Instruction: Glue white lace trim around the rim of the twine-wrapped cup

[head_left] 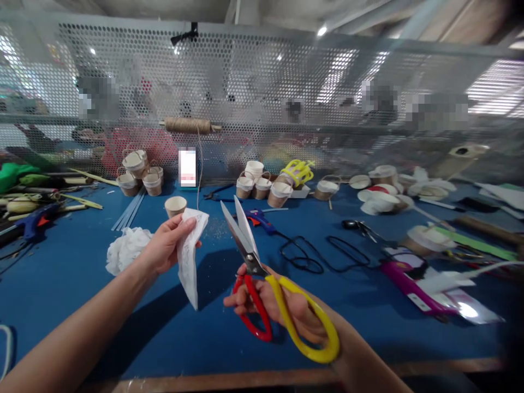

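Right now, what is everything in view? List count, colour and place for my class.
white sheet: one, white, in left hand
scissors: one pair, red and yellow handles, in right hand
crumpled bundle: one, white, left side
plain cup: one, tan, behind left hand
lined cups: several, brown and white, along back
glue guns: two, blue, far left and centre
table: one, blue, underneath
perforated screen: one, grey, behind table
twine roll: one, brown, at perforated screen
looped bundle: one, yellow, back centre
blurred clutter: uncounted, mixed colours, right
left hand: one, bare, centre-left
right hand: one, bare, centre
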The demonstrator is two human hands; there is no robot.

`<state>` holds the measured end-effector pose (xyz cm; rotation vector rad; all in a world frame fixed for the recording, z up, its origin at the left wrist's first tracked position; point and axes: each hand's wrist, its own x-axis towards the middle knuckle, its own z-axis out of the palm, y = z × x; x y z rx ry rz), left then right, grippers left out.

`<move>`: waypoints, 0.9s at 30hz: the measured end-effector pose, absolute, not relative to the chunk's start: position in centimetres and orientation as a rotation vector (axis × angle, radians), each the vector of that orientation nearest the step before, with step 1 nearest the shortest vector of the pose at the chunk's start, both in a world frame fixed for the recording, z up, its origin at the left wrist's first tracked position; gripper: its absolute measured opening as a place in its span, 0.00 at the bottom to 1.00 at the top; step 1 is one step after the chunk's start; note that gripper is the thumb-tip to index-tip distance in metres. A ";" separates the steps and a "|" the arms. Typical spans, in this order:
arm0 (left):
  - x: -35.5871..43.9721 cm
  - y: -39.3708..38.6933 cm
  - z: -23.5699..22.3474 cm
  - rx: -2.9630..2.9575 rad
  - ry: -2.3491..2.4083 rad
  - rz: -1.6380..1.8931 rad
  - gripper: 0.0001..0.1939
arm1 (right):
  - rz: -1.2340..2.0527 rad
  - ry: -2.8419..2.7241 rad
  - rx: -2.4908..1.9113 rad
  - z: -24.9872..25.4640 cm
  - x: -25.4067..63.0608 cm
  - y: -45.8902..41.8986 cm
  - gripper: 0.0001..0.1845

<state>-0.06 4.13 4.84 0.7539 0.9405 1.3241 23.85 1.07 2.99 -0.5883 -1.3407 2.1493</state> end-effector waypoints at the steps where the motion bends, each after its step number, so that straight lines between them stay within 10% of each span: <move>1: -0.1 4.4 5.2 0.782 0.940 1.346 0.16 | 2.147 -1.349 -0.571 2.8 23.8 1.3 0.39; 27: -0.3 5.9 6.3 0.953 0.919 1.357 0.17 | 2.100 -1.458 -0.411 0.8 23.9 2.4 0.29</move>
